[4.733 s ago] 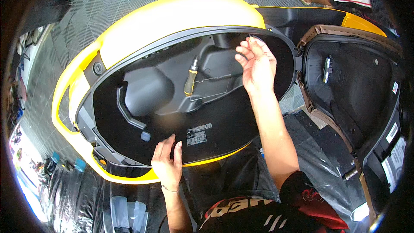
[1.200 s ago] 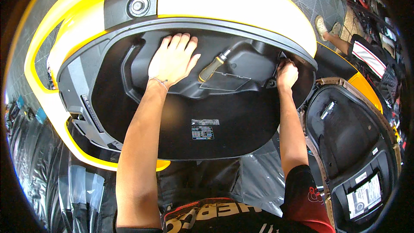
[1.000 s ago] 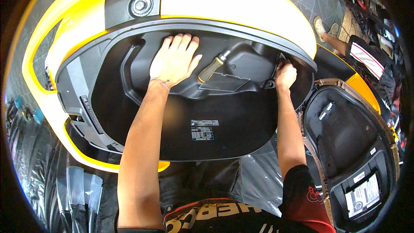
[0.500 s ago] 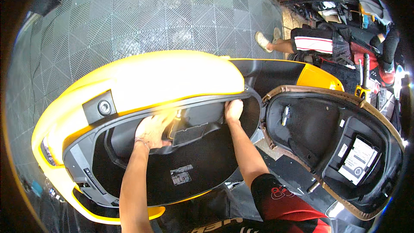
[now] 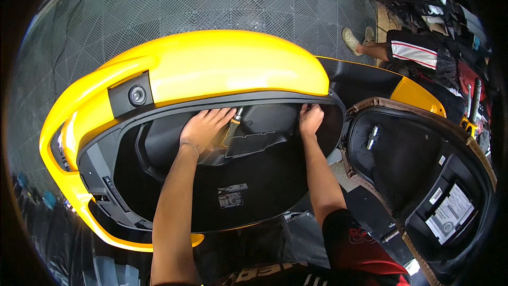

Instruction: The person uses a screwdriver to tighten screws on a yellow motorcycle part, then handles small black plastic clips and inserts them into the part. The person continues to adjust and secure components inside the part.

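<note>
Both my hands reach into the black storage compartment (image 5: 275,190) of a yellow scooter (image 5: 222,63). My left hand (image 5: 202,131) lies against the compartment's far wall, its fingers stretched out and pointing right. Right beside those fingertips, a screwdriver with an amber handle (image 5: 230,131) leans at a slant; its lower end is partly blurred. Just below it, a flat rectangular panel (image 5: 248,145) shows in the compartment. At the right end of the wall, my right hand (image 5: 311,120) is closed, with fingers curled near the rim. Whatever it pinches is hidden.
To the right, the scooter's seat (image 5: 389,153) stands flipped open, its underside carrying a white printed sheet (image 5: 451,214). A keyhole lock (image 5: 137,95) sits in the yellow side panel. Beyond the tiled floor (image 5: 211,5), a person's leg (image 5: 375,52) and cluttered shelves appear.
The view has shifted, so the scooter sits higher and further right. My left hand, blurred before with its thumb spread, now rests flatter on the wall. My right hand keeps to the same end.
</note>
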The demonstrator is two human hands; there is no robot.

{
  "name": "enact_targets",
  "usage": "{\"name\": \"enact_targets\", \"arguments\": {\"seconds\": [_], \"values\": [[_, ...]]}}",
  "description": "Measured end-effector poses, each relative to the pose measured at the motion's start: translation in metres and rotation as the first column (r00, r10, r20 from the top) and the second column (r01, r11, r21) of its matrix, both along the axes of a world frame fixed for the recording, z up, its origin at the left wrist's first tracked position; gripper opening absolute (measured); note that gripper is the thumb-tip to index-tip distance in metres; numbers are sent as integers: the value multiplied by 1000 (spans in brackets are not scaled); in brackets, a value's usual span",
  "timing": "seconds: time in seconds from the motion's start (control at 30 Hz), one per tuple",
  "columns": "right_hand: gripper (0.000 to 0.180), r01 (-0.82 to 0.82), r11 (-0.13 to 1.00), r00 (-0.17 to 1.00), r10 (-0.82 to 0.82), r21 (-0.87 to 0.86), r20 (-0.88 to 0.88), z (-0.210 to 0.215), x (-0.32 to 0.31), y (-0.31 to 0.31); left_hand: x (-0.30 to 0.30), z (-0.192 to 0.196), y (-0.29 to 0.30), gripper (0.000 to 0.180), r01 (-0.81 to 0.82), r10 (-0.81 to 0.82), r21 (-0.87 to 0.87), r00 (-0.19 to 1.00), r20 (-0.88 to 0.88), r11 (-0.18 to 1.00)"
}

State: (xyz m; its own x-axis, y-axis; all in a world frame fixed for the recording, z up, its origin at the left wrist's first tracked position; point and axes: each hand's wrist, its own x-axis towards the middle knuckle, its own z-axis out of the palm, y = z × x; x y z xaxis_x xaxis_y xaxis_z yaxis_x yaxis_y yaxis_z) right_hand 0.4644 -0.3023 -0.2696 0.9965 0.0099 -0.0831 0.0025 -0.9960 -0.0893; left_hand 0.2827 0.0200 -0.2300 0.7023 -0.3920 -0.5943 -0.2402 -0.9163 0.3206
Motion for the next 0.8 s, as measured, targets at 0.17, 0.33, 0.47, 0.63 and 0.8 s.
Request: {"name": "enact_targets", "arguments": {"seconds": [0.17,0.33,0.47,0.63,0.8], "values": [[19,42,999,999,-42,27,10,1,-1,9,2,0,-2,138,-29,29,-18,1000,-7,999],[23,141,990,990,-141,-18,11,-4,3,5,7,-2,-4,139,-3,3,-4,1000,-24,1000],[29,35,984,996,-48,-173,-71,-11,3,-4,2,-11,-6,142,17,-16,20,1000,-15,1000],[28,107,992,993,-110,-71,-36,-9,4,-3,8,-5,-8,141,3,-3,2,999,-39,1000],[17,17,1000,1000,-17,-2,-13,-1,0,-2,11,2,-9,138,4,-4,16,1000,-25,1000]]}}
